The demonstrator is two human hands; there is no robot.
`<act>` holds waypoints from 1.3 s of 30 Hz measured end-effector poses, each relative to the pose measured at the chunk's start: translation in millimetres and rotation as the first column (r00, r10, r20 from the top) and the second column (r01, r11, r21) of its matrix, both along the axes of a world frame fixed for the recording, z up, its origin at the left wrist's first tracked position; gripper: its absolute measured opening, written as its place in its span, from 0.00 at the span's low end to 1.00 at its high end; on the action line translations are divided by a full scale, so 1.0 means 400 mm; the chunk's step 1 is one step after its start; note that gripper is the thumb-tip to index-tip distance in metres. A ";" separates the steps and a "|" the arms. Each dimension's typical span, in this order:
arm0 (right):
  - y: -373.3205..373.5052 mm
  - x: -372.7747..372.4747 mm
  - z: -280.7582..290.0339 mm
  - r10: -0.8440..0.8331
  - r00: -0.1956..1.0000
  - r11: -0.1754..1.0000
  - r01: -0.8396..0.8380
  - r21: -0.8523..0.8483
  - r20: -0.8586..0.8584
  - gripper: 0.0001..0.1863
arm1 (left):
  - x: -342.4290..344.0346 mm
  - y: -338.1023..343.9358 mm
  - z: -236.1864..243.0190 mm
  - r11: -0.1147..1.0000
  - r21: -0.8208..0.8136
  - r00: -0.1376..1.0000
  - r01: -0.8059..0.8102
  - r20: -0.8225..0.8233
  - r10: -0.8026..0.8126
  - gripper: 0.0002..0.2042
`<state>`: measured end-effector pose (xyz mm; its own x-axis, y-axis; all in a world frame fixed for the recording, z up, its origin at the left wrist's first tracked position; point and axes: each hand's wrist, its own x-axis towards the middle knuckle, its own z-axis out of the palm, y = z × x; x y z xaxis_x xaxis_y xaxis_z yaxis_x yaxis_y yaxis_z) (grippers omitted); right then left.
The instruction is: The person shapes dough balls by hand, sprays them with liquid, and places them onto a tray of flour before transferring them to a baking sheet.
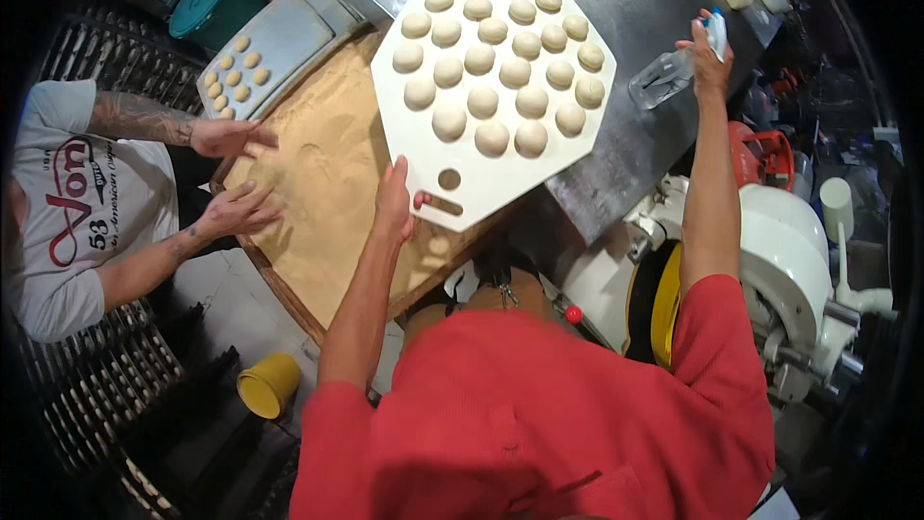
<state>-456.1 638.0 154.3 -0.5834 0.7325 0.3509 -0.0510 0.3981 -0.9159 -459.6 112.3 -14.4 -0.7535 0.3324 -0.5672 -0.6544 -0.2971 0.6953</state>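
Observation:
My left hand [393, 200] grips a white board [491, 191] at its near left corner, with a fingertip showing through the slot handle. Several round, pale dough balls [482, 102] sit in rows on the board. The board lies partly over the steel table [640, 14] and partly over a shallow wooden box spread with tan flour or crumbs [332, 130]. Out to the right, my right hand [710, 60] is closed around the top of a clear spray bottle [666, 79] with a blue and white head. The bottle is tilted, its body pointing left toward the board.
On the left, a co-worker's two hands [234, 209] hover over the floured box. Behind them, a metal tray [272, 69] holds several smaller dough balls. A white machine [794, 241] stands close on my right. A yellow bucket [269, 386] is on the floor; a teal lidded bin [205, 2] stands far left.

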 end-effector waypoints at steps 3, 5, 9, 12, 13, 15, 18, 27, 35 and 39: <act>-0.171 0.026 0.038 -0.026 0.954 0.994 -0.006 0.106 0.298 0.20 | 0.026 -0.041 -0.030 0.986 0.157 0.998 -0.046 0.042 0.040 0.16; -0.240 0.058 0.057 -0.035 0.799 0.997 -0.015 0.078 0.601 0.21 | 0.076 -0.034 -0.013 0.976 0.185 0.993 -0.111 0.070 0.099 0.16; -0.478 0.124 0.035 0.137 0.700 0.990 -0.120 -0.074 0.701 0.24 | 0.180 -0.099 -0.022 0.981 0.180 0.995 -0.072 0.082 0.058 0.17; -0.628 0.148 0.043 0.156 0.613 0.987 -0.133 -0.093 0.775 0.24 | 0.231 -0.165 -0.045 0.988 0.157 0.997 0.002 0.071 -0.014 0.18; -0.653 0.158 0.028 0.136 0.603 0.989 -0.128 -0.072 0.786 0.24 | 0.250 -0.183 -0.041 0.990 0.136 0.998 0.037 0.048 -0.044 0.18; -0.682 0.171 0.010 0.111 0.594 0.991 -0.126 -0.044 0.797 0.23 | 0.280 -0.227 -0.039 0.988 0.146 0.997 0.041 0.051 -0.049 0.15; -0.697 0.164 0.000 0.062 0.583 0.997 -0.071 -0.026 0.810 0.24 | 0.310 -0.295 -0.046 0.996 0.084 0.996 0.042 0.081 -0.048 0.15; -0.702 0.039 0.021 0.031 0.661 0.999 -0.029 -0.015 0.750 0.22 | 0.364 -0.457 -0.080 1.000 -0.006 0.995 -0.015 0.098 0.016 0.17; -0.681 -0.126 0.017 0.072 0.613 0.990 -0.139 0.018 0.787 0.17 | 0.409 -0.573 -0.123 0.983 -0.100 0.978 -0.152 0.127 0.164 0.17; -0.784 -0.220 0.007 0.203 0.570 0.956 -0.292 -0.034 0.796 0.18 | 0.431 -0.602 -0.123 0.972 -0.123 0.964 -0.202 0.153 0.220 0.17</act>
